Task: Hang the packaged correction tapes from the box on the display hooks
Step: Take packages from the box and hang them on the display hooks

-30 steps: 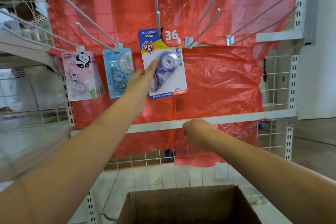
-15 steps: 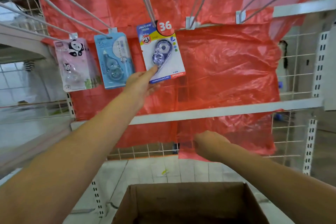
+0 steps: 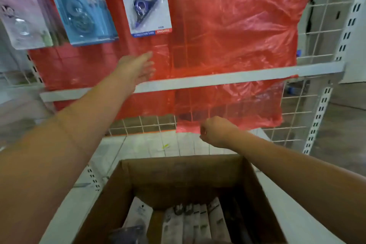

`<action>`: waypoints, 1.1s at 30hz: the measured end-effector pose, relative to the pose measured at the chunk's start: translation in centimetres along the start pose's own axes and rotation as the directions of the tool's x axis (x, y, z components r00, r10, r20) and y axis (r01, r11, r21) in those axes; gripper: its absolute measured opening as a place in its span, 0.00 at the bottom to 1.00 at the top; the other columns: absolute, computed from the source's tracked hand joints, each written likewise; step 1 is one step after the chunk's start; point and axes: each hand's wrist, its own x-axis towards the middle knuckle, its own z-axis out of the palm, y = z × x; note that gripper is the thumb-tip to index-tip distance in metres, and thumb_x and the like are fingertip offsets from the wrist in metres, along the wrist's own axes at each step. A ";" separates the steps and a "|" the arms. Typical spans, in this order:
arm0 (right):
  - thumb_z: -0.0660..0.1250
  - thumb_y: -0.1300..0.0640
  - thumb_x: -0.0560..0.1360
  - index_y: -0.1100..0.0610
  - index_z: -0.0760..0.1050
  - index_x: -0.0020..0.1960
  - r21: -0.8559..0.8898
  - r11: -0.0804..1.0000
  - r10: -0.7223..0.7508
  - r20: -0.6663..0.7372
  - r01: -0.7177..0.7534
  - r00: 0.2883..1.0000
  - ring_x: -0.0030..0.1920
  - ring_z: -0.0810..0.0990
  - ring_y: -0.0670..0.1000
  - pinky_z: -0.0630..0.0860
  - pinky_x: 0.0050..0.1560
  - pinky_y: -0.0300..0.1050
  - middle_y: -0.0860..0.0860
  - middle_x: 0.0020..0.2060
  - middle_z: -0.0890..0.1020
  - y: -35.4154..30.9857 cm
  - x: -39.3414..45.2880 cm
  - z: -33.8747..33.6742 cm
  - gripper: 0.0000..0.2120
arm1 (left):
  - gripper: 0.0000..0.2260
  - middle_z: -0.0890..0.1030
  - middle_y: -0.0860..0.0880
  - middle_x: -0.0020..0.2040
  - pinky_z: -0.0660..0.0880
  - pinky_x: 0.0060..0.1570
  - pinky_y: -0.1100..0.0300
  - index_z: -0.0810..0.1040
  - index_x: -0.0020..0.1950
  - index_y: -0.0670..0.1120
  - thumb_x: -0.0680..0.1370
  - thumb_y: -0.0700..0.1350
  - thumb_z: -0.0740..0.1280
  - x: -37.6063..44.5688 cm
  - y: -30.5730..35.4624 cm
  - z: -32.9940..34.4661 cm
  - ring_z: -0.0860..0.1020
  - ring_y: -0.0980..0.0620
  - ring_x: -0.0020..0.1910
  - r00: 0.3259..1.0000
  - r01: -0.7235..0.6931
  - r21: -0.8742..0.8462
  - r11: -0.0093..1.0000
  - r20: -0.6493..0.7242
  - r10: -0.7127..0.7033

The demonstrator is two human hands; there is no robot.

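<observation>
At the far left, a pink panda-print correction tape pack (image 3: 23, 12) hangs against the display, its top cut off by the frame edge. Just beside it to the right hangs a blue correction tape pack (image 3: 81, 6), and next along a white-backed pack holding a purple correction tape (image 3: 147, 2), with a blue and red strip along its bottom edge. All three hang in front of a red plastic sheet (image 3: 227, 31) draped over the white wire grid panel (image 3: 320, 41). Below the purple pack, apart from it, the left hand (image 3: 136, 67) reaches forward with fingers straight and loosely spread, holding nothing, in front of the sheet and just above the white horizontal shelf rail (image 3: 237, 77). Lower and to the right, the right hand (image 3: 214, 131) is over the far edge of the cardboard box (image 3: 178, 166), its fingers curled in; the blur makes it hard to be sure, but nothing seems to be in its grip. The box stands open at the bottom centre, and inside it more packaged correction tapes (image 3: 190, 222) stand on edge in a row, pale cards with dark markings. At the right, a slotted white upright (image 3: 320, 109) runs down beside the grid, with grey floor (image 3: 346, 128) beyond it.
</observation>
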 end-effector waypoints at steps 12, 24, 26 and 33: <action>0.59 0.57 0.80 0.62 0.72 0.62 -0.156 0.983 0.150 0.392 -0.095 0.907 0.55 0.76 0.57 0.70 0.47 0.44 0.58 0.57 0.76 0.7 -0.2 16.3 0.13 | 0.11 0.80 0.46 0.50 0.75 0.47 0.57 0.78 0.56 0.44 0.79 0.49 0.64 -8.8 -26.0 -4.5 0.78 0.50 0.46 0.782 -0.072 0.894 0.442 0.325 -0.532; 0.62 0.52 0.79 0.61 0.68 0.69 -0.255 0.941 0.337 0.768 -0.223 0.544 0.60 0.73 0.55 0.70 0.62 0.47 0.54 0.60 0.74 2.2 -0.3 23.8 0.22 | 0.26 0.72 0.43 0.63 0.79 0.53 0.52 0.65 0.71 0.41 0.79 0.56 0.61 -7.5 -34.1 -1.9 0.78 0.43 0.57 0.322 -0.158 0.978 0.137 0.182 -0.929; 0.63 0.54 0.78 0.61 0.67 0.70 -0.208 0.947 0.315 0.759 -0.247 0.570 0.65 0.71 0.56 0.69 0.64 0.47 0.56 0.68 0.70 2.3 -0.7 25.0 0.22 | 0.28 0.68 0.43 0.69 0.75 0.57 0.52 0.62 0.74 0.42 0.80 0.57 0.60 -7.9 -35.8 -1.9 0.74 0.42 0.62 0.294 -0.120 0.981 0.151 0.181 -0.939; 0.63 0.61 0.77 0.66 0.73 0.62 0.140 0.727 0.420 0.684 -0.673 0.596 0.60 0.76 0.59 0.73 0.55 0.47 0.59 0.59 0.77 2.9 -2.2 26.5 0.15 | 0.28 0.63 0.46 0.74 0.68 0.60 0.57 0.63 0.74 0.43 0.80 0.59 0.57 -11.1 -38.7 -1.7 0.66 0.47 0.69 0.248 -0.006 0.961 0.275 0.268 -0.931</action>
